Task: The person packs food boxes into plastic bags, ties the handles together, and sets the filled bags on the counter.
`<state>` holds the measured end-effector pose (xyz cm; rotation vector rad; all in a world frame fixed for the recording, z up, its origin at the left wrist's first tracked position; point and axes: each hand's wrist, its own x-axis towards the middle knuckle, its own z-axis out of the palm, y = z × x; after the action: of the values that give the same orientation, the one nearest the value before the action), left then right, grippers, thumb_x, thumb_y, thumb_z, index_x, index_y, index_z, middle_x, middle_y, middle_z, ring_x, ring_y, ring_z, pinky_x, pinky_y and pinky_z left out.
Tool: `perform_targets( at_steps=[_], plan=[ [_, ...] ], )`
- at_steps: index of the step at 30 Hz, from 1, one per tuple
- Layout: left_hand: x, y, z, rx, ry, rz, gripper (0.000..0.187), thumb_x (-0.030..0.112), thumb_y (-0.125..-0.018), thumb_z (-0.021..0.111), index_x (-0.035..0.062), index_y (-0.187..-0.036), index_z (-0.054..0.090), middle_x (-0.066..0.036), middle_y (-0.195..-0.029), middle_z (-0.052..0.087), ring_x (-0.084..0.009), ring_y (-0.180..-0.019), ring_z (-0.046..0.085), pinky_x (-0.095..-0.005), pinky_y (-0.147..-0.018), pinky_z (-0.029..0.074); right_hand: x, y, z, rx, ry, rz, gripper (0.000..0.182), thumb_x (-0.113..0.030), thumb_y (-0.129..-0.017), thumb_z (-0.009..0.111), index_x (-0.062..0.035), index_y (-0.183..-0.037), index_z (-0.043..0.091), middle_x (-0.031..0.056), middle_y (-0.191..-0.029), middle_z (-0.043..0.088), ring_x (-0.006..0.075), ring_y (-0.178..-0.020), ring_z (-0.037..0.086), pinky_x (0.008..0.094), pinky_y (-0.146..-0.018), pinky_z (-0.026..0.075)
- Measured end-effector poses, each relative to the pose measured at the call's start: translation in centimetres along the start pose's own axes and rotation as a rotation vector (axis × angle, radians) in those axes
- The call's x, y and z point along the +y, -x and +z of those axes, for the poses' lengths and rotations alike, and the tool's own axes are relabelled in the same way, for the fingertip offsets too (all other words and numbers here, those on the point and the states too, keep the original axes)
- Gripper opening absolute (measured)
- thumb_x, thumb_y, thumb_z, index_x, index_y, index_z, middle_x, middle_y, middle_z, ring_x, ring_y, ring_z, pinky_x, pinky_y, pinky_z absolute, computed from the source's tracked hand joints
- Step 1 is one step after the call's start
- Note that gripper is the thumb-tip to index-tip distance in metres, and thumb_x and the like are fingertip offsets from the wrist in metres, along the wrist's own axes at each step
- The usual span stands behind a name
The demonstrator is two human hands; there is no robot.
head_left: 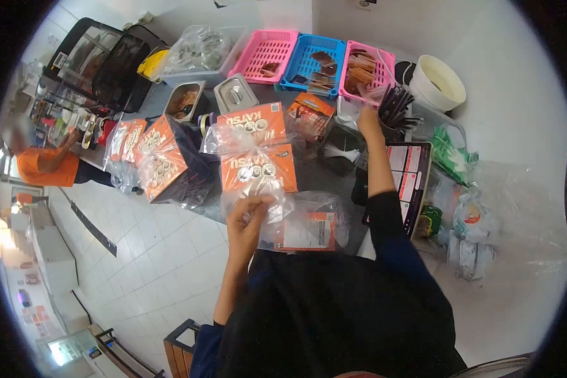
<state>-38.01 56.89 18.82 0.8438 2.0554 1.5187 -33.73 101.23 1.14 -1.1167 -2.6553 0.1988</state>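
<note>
My left hand (246,217) pinches the edge of a clear plastic bag (271,200), its fingers closed. Within the bag's film sits an orange-and-white printed box (258,170), and a similar box (253,120) lies just behind it. My right hand (368,118) is stretched out to the back right, close by the front of a pink basket (387,60) with brown packets and beside a holder of black sticks (397,107). Its fingertips overlap clear wrapping there, and I cannot tell if they grip it.
More bagged orange boxes (160,157) stand to the left. A blue basket (312,50), another pink basket (268,47) and a white bucket (438,82) line the back. A tablet (406,179) is at the right. Far left, a person in orange (47,167) works at the counter.
</note>
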Motion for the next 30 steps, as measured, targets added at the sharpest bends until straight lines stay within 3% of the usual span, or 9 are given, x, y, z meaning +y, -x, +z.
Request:
perform_targets(
  at_steps=[3, 9, 12, 15, 17, 21, 25, 28, 30],
  plan=[
    [1.4, 0.1, 0.6, 0.057, 0.195, -0.042, 0.027, 0.006, -0.091, 0.055, 0.0008, -0.117, 0.058, -0.008, -0.114, 0.061, -0.0156, -0.103, 0.055, -0.0271, -0.088, 0.042, -2.7, 0.6, -5.1, 0.003, -0.113, 0.071, 0.024, -0.014, -0.079, 0.059, 0.0026, -0.097, 0.063, 0.0227, -0.101, 0.062, 0.0397, -0.092, 0.059, 0.0432, -0.082, 0.047],
    [2.8, 0.1, 0.5, 0.037, 0.4, -0.171, 0.027, 0.012, -0.095, 0.05, 0.0001, -0.119, 0.057, -0.009, -0.116, 0.059, -0.0171, -0.11, 0.053, -0.0295, -0.091, 0.041, -18.0, 12.5, -19.7, -0.302, -0.995, -0.863, 0.033, -0.018, -0.072, 0.075, -0.0014, -0.098, 0.063, 0.0129, -0.097, 0.064, 0.0257, -0.097, 0.06, 0.0352, -0.087, 0.045],
    [3.0, 0.2, 1.2, 0.009, 0.329, -0.035, 0.029, 0.014, -0.093, 0.053, -0.002, -0.117, 0.056, -0.011, -0.114, 0.059, -0.0166, -0.109, 0.053, -0.0316, -0.094, 0.039, -19.1, 15.0, -20.3, -0.349, -0.993, -0.673, 0.029, -0.014, -0.075, 0.071, -0.0006, -0.099, 0.062, 0.0109, -0.093, 0.066, 0.0265, -0.092, 0.063, 0.0342, -0.084, 0.048],
    [3.9, 1.0, 0.7, 0.455, -0.48, 0.212, 0.048, 0.016, -0.082, 0.067, -0.0017, -0.124, 0.049, -0.016, -0.11, 0.06, -0.0248, -0.101, 0.057, -0.0344, -0.091, 0.042, -17.5, 16.5, -21.0, -0.097, -1.154, -0.3, 0.024, -0.01, -0.076, 0.068, -0.0012, -0.097, 0.062, 0.0096, -0.085, 0.067, 0.0269, -0.085, 0.065, 0.0345, -0.079, 0.049],
    [1.3, 1.3, -0.4, 0.458, -0.642, 0.182, 0.058, 0.015, -0.077, 0.071, 0.0, -0.127, 0.045, -0.016, -0.097, 0.062, -0.0297, -0.088, 0.06, -0.0357, -0.081, 0.047, -16.8, 17.7, -22.5, -0.047, -1.248, -0.133, 0.023, -0.002, -0.071, 0.067, -0.001, -0.094, 0.062, 0.0115, -0.088, 0.065, 0.0262, -0.085, 0.064, 0.0346, -0.079, 0.048],
    [-3.9, 2.2, -1.4, 0.077, -0.201, -0.041, 0.047, 0.011, -0.078, 0.069, 0.0012, -0.116, 0.045, -0.012, -0.071, 0.059, -0.0252, -0.065, 0.061, -0.0346, -0.063, 0.05, -20.1, 20.4, -19.1, -0.494, -1.055, -0.875, 0.013, -0.002, -0.069, 0.067, -0.0007, -0.081, 0.062, 0.0138, -0.104, 0.061, 0.0285, -0.098, 0.061, 0.0371, -0.078, 0.049],
    [2.7, 2.8, -0.4, -0.13, 0.497, -0.354, 0.016, 0.007, -0.091, 0.055, 0.007, -0.094, 0.04, -0.003, -0.062, 0.051, -0.0096, -0.046, 0.052, -0.0227, -0.041, 0.039, -18.7, 22.7, -8.4, -0.653, -0.128, -0.246, 0.019, -0.017, -0.08, 0.061, -0.0007, -0.09, 0.062, 0.0184, -0.09, 0.059, 0.0315, -0.077, 0.058, 0.0406, -0.074, 0.048],
    [3.7, 3.6, -0.7, -0.154, 0.53, -0.298, 0.02, 0.006, -0.093, 0.051, 0.0065, -0.1, 0.033, -0.014, -0.087, 0.061, -0.0132, -0.05, 0.058, -0.0231, -0.044, 0.045, -12.8, 25.3, -3.5, -0.227, -0.26, -0.334, 0.023, -0.019, -0.079, 0.063, 0.0013, -0.089, 0.062, 0.0207, -0.088, 0.061, 0.0338, -0.073, 0.061, 0.0438, -0.07, 0.049],
    [3.4, 3.9, -0.5, -0.201, 0.533, -0.275, 0.02, 0.005, -0.094, 0.048, 0.0062, -0.102, 0.029, -0.02, -0.111, 0.055, -0.016, -0.053, 0.06, -0.0237, -0.047, 0.048, -13.0, 24.7, -6.4, -0.478, -0.761, 0.074, 0.025, -0.021, -0.08, 0.063, 0.0007, -0.091, 0.063, 0.0212, -0.09, 0.062, 0.0347, -0.075, 0.063, 0.044, -0.071, 0.049]
  ],
)
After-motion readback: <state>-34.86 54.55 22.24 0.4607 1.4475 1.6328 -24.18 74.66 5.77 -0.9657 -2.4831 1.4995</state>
